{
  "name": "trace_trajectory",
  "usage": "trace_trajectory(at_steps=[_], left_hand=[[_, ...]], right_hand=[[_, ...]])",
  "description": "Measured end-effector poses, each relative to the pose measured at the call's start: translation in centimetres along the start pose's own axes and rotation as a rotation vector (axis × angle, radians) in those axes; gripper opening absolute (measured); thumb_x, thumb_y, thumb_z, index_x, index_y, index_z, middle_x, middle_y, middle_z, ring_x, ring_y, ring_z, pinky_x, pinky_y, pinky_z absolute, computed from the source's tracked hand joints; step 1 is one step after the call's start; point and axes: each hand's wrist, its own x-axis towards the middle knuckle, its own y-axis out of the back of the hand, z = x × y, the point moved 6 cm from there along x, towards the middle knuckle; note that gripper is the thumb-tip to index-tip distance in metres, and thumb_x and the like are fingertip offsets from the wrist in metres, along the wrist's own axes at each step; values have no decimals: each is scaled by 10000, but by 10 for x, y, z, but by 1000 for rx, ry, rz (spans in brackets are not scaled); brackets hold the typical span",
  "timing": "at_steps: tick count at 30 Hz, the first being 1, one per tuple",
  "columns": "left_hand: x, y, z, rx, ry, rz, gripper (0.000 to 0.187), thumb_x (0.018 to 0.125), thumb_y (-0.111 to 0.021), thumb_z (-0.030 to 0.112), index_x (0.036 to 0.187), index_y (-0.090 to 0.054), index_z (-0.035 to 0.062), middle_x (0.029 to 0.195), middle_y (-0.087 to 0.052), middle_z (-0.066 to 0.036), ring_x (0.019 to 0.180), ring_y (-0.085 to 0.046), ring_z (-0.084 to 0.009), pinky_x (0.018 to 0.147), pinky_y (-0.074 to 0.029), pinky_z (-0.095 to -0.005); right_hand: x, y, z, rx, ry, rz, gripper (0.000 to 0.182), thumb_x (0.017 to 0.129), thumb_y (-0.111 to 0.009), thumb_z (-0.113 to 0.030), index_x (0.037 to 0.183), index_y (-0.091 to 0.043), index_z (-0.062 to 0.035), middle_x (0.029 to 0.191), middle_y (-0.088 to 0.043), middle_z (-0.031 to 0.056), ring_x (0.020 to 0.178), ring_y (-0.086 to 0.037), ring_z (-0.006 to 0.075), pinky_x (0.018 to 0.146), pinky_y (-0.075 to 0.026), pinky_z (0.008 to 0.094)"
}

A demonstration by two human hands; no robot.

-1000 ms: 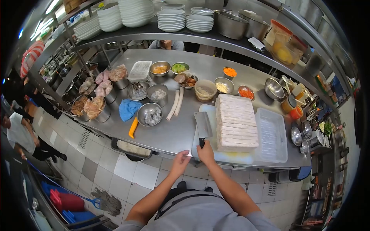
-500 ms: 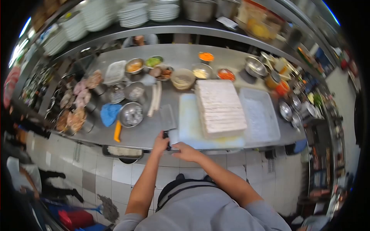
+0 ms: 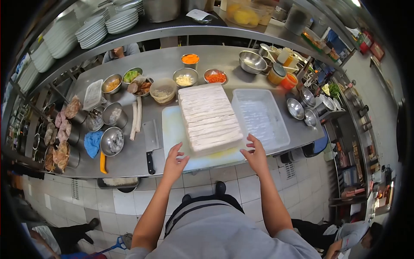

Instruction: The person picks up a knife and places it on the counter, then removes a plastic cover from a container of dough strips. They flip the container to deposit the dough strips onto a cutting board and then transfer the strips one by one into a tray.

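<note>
A large white ridged block, pressed together from long strips, lies on a pale cutting board. My left hand is at its near left corner, over the board, fingers apart and holding nothing. Just off the near right corner, my right hand is also open and empty. Neither hand visibly touches the block. Left of the board a cleaver rests on the counter, its black handle toward me. A clear plastic tub stands to the right of the block.
Steel bowls of ingredients line the back of the counter. Two long pale stalks, a blue cloth and a yellow handle lie to the left. Stacked plates fill the overhead shelf. Other people stand behind me on both sides.
My left hand has let go of the cleaver, which now lies on the counter. Both hands have moved right and spread to the block's two near corners. The view has shifted right.
</note>
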Motion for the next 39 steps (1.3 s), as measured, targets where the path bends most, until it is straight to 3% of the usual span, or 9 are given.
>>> trace_trajectory(at_steps=[4, 7, 16, 21, 25, 31, 36, 38, 39], left_hand=[[31, -46, 1, -98, 34, 66, 768, 884, -828, 140, 1562, -481, 41, 1393, -528, -148, 980, -604, -199, 810, -555, -327], [34, -55, 11, 224, 69, 157, 855, 837, -877, 199, 1564, -467, 10, 1298, -543, -137, 914, -576, -186, 804, -550, -311], [29, -73, 11, 374, 237, 283, 974, 781, -936, 276, 1558, -449, -54, 1288, -552, -186, 1069, -587, -258, 984, -517, -359], [30, -72, 0, 149, 320, 293, 975, 808, -927, 244, 1557, -406, -101, 1409, -542, -202, 1292, -579, -276, 1101, -478, -369], [28, -74, -6, 56, 307, 327, 879, 867, -881, 169, 1561, -406, -87, 1408, -580, -186, 1260, -603, -244, 1079, -490, -342], [50, -69, 34, -259, 132, 429, 678, 933, -815, 118, 1511, -506, -55, 1193, -638, -61, 982, -597, -109, 874, -512, -255], [99, -52, 62, -148, 178, 337, 667, 987, -751, 111, 1564, -450, -37, 1243, -637, -72, 1094, -595, -107, 956, -495, -251], [114, -44, 84, -3, 47, 422, 661, 974, -761, 131, 1547, -473, -29, 1300, -621, -84, 1114, -586, -141, 949, -505, -255], [104, -49, 121, 320, -218, 563, 648, 928, -802, 215, 1500, -546, 50, 1322, -631, -157, 1077, -620, -270, 922, -525, -397]], right_hand=[[53, -6, 14, -279, 139, -97, 897, 821, -864, -92, 1593, -413, -29, 1495, -541, 209, 1257, -613, 335, 975, -556, 420], [72, -21, 22, -373, 183, -240, 1023, 775, -901, -129, 1611, -335, 40, 1432, -539, 261, 1313, -549, 411, 1102, -487, 445], [100, -22, 23, -317, 68, -370, 1187, 678, -958, -74, 1648, -279, -7, 1340, -501, 230, 1225, -593, 410, 1071, -521, 423], [95, -22, 24, -215, 83, -365, 1095, 667, -964, -64, 1592, -379, -42, 1335, -502, 214, 1209, -598, 408, 1068, -524, 428], [94, -19, 24, -203, 148, -350, 907, 667, -970, -85, 1443, -501, -50, 1340, -496, 196, 1201, -597, 411, 1064, -524, 434], [116, -3, 8, -120, 264, -336, 819, 688, -963, -118, 1379, -532, -28, 1319, -605, 240, 1253, -612, 410, 1044, -531, 429], [156, 8, -11, -66, 138, -360, 846, 691, -969, -182, 1389, -523, -9, 1265, -695, 246, 1196, -674, 402, 1036, -530, 415], [178, 2, 5, 72, 129, -335, 868, 698, -972, -192, 1408, -512, -2, 1278, -696, 242, 1205, -675, 396, 1034, -531, 411], [180, 2, 0, -24, 77, -367, 880, 775, -935, -311, 1472, -495, -4, 1339, -662, 268, 1251, -652, 390, 1052, -523, 424]])
